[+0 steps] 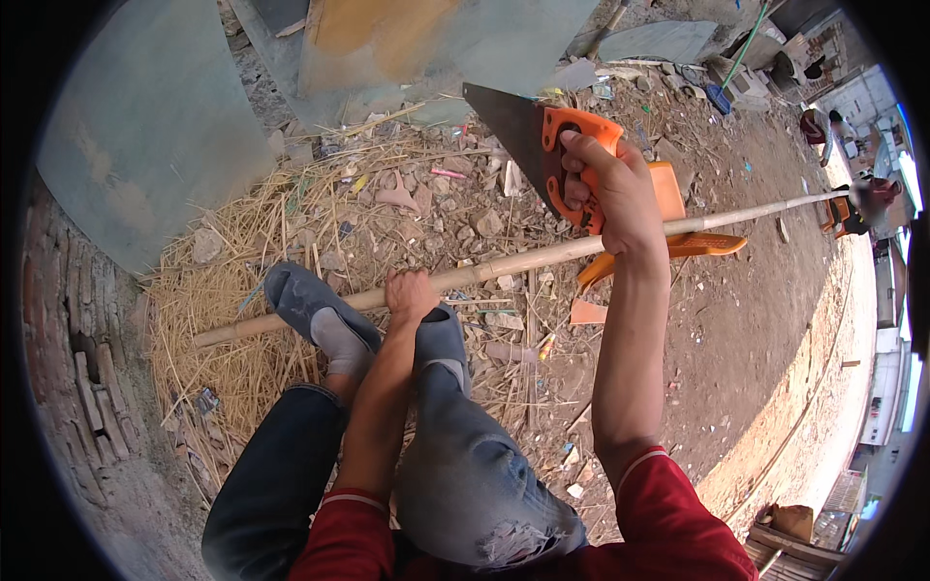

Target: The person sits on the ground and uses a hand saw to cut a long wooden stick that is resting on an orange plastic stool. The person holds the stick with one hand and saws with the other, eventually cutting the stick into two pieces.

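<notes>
My right hand (608, 184) is raised and wrapped around the orange and black handle of a handsaw (513, 126). Its dark blade points up and to the left, apart from the pole. Closed around a long bamboo pole (504, 264) is my left hand (411, 294), near my shoes. The pole runs from the straw at lower left to the far right. My left shoe (300, 295), a grey slip-on, lies across it. Part of the pole passes over an orange plastic piece (712, 245), perhaps a stool, partly hidden behind my right wrist.
Loose straw (223, 281), stones and broken tile cover the dirt ground (727, 329). Large grey panels (155, 136) lean at the back left, beside a brick wall (82, 358). A blue-headed tool with a green handle (719, 98) stands farther back. Another person (875, 197) is near the pole's far end.
</notes>
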`<state>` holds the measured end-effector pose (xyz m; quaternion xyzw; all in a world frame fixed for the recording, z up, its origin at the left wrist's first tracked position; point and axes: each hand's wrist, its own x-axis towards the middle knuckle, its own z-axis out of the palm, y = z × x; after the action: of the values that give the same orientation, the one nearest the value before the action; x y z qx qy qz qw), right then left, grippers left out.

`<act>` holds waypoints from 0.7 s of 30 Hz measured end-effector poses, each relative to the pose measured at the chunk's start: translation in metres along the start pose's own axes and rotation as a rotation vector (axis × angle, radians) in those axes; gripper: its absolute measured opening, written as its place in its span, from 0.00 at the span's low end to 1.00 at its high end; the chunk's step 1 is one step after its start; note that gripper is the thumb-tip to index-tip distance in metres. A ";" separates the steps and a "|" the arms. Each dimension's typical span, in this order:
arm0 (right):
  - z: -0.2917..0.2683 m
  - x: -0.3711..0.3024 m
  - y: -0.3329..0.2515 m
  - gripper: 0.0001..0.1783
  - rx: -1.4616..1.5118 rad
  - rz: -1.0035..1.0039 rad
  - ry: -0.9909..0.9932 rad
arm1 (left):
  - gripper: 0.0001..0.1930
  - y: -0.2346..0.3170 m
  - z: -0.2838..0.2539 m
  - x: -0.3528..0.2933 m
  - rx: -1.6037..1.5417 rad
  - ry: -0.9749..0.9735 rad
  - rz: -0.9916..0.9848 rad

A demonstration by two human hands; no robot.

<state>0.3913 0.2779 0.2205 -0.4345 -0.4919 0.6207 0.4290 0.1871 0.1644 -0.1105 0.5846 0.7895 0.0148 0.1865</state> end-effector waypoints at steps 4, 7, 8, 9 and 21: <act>0.000 -0.041 -0.005 0.08 -0.354 -0.235 0.031 | 0.16 0.003 -0.007 0.008 0.016 -0.105 0.008; -0.012 -0.104 0.040 0.05 -0.402 -0.252 0.129 | 0.18 -0.011 -0.033 0.017 0.017 -0.192 -0.040; -0.019 -0.127 0.059 0.05 -0.386 -0.207 0.156 | 0.18 -0.008 -0.040 0.021 0.000 -0.240 -0.050; -0.029 -0.149 0.084 0.05 -0.408 -0.167 0.185 | 0.19 -0.004 -0.047 0.022 -0.008 -0.241 -0.045; -0.073 -0.303 0.148 0.07 -0.516 0.362 0.028 | 0.20 -0.003 -0.036 0.026 -0.003 -0.191 -0.025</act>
<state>0.5227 -0.0174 0.1003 -0.6181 -0.5416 0.5358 0.1938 0.1667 0.1948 -0.0846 0.5733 0.7752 -0.0419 0.2620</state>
